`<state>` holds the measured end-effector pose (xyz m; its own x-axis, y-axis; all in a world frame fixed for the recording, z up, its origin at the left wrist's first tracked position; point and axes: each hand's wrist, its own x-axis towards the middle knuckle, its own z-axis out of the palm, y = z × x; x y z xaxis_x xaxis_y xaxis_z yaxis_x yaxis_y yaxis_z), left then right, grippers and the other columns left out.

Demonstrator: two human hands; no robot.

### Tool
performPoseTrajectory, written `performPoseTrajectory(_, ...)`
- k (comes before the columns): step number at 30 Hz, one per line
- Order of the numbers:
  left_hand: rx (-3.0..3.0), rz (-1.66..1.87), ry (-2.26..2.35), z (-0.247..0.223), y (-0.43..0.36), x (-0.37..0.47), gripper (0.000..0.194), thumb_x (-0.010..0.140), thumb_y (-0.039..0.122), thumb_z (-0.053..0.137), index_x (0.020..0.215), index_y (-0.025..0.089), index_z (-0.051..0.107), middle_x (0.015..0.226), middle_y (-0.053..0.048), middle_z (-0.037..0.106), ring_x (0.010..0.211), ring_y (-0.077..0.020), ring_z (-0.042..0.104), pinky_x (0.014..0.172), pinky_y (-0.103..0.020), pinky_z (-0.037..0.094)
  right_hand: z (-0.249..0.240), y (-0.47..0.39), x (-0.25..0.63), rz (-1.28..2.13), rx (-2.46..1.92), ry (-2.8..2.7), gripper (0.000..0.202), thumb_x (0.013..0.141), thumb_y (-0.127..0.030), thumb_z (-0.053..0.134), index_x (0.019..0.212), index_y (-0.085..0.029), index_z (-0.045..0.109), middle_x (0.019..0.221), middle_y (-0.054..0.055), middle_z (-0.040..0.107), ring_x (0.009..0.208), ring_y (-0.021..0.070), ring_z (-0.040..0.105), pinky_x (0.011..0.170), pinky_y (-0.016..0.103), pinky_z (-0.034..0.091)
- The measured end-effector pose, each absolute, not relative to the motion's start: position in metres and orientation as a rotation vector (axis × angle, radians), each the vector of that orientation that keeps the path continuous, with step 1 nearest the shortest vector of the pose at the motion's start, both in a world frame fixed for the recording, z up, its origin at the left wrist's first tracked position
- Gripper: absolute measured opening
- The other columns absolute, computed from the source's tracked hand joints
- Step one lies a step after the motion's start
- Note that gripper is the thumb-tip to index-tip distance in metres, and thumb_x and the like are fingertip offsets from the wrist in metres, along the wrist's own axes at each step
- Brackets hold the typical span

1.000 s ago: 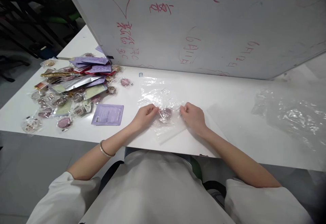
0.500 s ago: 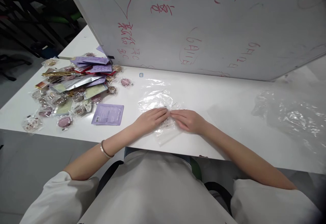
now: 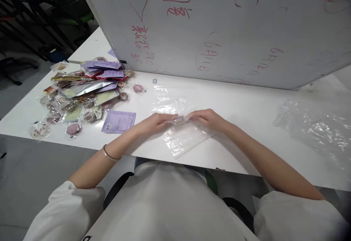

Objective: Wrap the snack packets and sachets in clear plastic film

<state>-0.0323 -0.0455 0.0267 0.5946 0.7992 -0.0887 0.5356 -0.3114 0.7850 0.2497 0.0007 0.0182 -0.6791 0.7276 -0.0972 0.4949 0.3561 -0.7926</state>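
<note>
My left hand (image 3: 157, 122) and my right hand (image 3: 210, 119) face each other near the table's front edge, closed on a clear plastic bag (image 3: 182, 138). Between the fingertips the film is gathered into a raised fold, and the rest of the bag hangs toward me. Small dark print shows on its right part. More shiny clear plastic (image 3: 171, 100) lies flat just beyond my hands; I cannot tell whether it belongs to the same bag. Left of my left hand lies a flat purple sachet (image 3: 119, 121) with a barcode.
A pile of wrapped round snacks (image 3: 89, 104) and purple, silver and green sachets covers the left of the white table (image 3: 241, 106). Crumpled clear plastic (image 3: 315, 124) lies at the right. A whiteboard (image 3: 186, 40) with red writing stands along the back.
My hands have moved slightly apart and lifted the bag's edge into a fold. The bag lay flatter under my fingers before. The view has shifted slightly.
</note>
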Motion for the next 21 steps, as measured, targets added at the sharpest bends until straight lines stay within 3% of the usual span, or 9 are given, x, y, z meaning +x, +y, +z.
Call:
performPoseTrajectory(2, 1.737, 0.417, 1.107, 0.026, -0.031, -0.033, 0.033, 0.094, 0.042, 0.05, 0.096, 0.019, 0.073, 0.086, -0.006, 0.075, 0.086, -0.0215, 0.071, 0.075, -0.035, 0.057, 0.019, 0.009, 0.244, 1.416, -1.153, -2.212, 0.028, 0.095, -0.035, 0.045, 0.106, -0.027, 0.07, 0.095, 0.001, 0.075, 0.09, 0.0199, 0.071, 0.086, 0.039, 0.055)
performPoseTrajectory(4, 1.524, 0.439, 1.148, 0.023, -0.019, -0.032, 0.031, 0.09, 0.043, 0.056, 0.081, 0.017, 0.071, 0.066, -0.005, 0.068, 0.07, -0.0195, 0.069, 0.066, -0.034, 0.055, 0.018, 0.016, 0.239, 1.548, -1.228, -2.087, 0.026, 0.095, -0.035, 0.045, 0.101, -0.023, 0.067, 0.084, 0.002, 0.073, 0.077, 0.018, 0.069, 0.077, 0.035, 0.056)
performPoseTrajectory(7, 1.372, 0.443, 1.273, 0.018, -0.011, -0.03, 0.027, 0.087, 0.04, 0.06, 0.074, 0.016, 0.065, 0.058, -0.004, 0.064, 0.06, -0.0178, 0.066, 0.063, -0.033, 0.054, 0.016, 0.028, 0.232, 1.626, -1.391, -1.989, 0.015, 0.088, -0.035, 0.056, 0.095, -0.022, 0.061, 0.073, 0.001, 0.069, 0.063, 0.0166, 0.065, 0.065, 0.032, 0.054)
performPoseTrajectory(9, 1.455, 0.404, 1.437, 0.017, -0.013, -0.028, 0.024, 0.088, 0.039, 0.059, 0.084, 0.016, 0.064, 0.059, -0.004, 0.064, 0.057, -0.0189, 0.065, 0.063, -0.035, 0.053, 0.016, 0.035, 0.229, 1.604, -1.533, -1.946, 0.02, 0.083, -0.039, 0.064, 0.092, -0.023, 0.056, 0.065, 0.0, 0.066, 0.055, 0.0172, 0.062, 0.058, 0.033, 0.052)
performPoseTrajectory(11, 1.674, 0.368, 1.649, 0.018, -0.021, -0.027, 0.028, 0.089, 0.037, 0.058, 0.104, 0.014, 0.061, 0.067, -0.007, 0.068, 0.066, -0.0243, 0.068, 0.068, -0.04, 0.054, 0.016, 0.04, 0.226, 1.469, -1.695, -1.96, 0.031, 0.078, -0.049, 0.069, 0.088, -0.023, 0.053, 0.061, 0.001, 0.063, 0.053, 0.0189, 0.06, 0.054, 0.035, 0.051)
performPoseTrajectory(13, 1.979, 0.41, 1.793, 0.017, -0.03, -0.025, 0.036, 0.091, 0.031, 0.055, 0.123, 0.013, 0.054, 0.093, -0.015, 0.072, 0.094, -0.0318, 0.069, 0.082, -0.048, 0.052, 0.015, 0.04, 0.224, 1.141, -1.848, -2.057, 0.043, 0.074, -0.06, 0.07, 0.088, -0.023, 0.054, 0.064, 0.003, 0.064, 0.06, 0.0233, 0.063, 0.058, 0.039, 0.052)
performPoseTrajectory(15, 2.331, 0.487, 1.673, 0.015, -0.038, -0.027, 0.041, 0.093, 0.022, 0.051, 0.134, 0.016, 0.049, 0.128, -0.019, 0.062, 0.128, -0.034, 0.053, 0.102, -0.054, 0.044, 0.014, 0.036, 0.224, 0.678, -1.861, -2.152, 0.051, 0.072, -0.062, 0.071, 0.099, -0.021, 0.057, 0.08, 0.009, 0.069, 0.08, 0.0306, 0.067, 0.072, 0.046, 0.053)
performPoseTrajectory(18, 2.612, 0.463, 1.228, 0.011, -0.042, -0.037, 0.05, 0.096, 0.014, 0.041, 0.146, 0.02, 0.04, 0.154, -0.012, 0.041, 0.146, -0.0248, 0.033, 0.118, -0.046, 0.032, 0.011, 0.026, 0.232, 0.264, -1.407, -2.347, 0.042, 0.086, -0.044, 0.061, 0.118, -0.018, 0.057, 0.125, 0.017, 0.064, 0.121, 0.0339, 0.057, 0.101, 0.054, 0.044)
performPoseTrajectory(21, 2.567, 0.338, 1.005, 0.011, -0.04, -0.052, 0.06, 0.096, 0.028, 0.046, 0.153, 0.015, 0.031, 0.159, -0.014, 0.032, 0.147, -0.0242, 0.032, 0.119, -0.04, 0.032, 0.007, 0.015, 0.247, 0.382, -0.788, -2.642, 0.037, 0.093, -0.029, 0.048, 0.128, -0.02, 0.057, 0.145, 0.011, 0.053, 0.136, 0.0253, 0.047, 0.112, 0.047, 0.039)
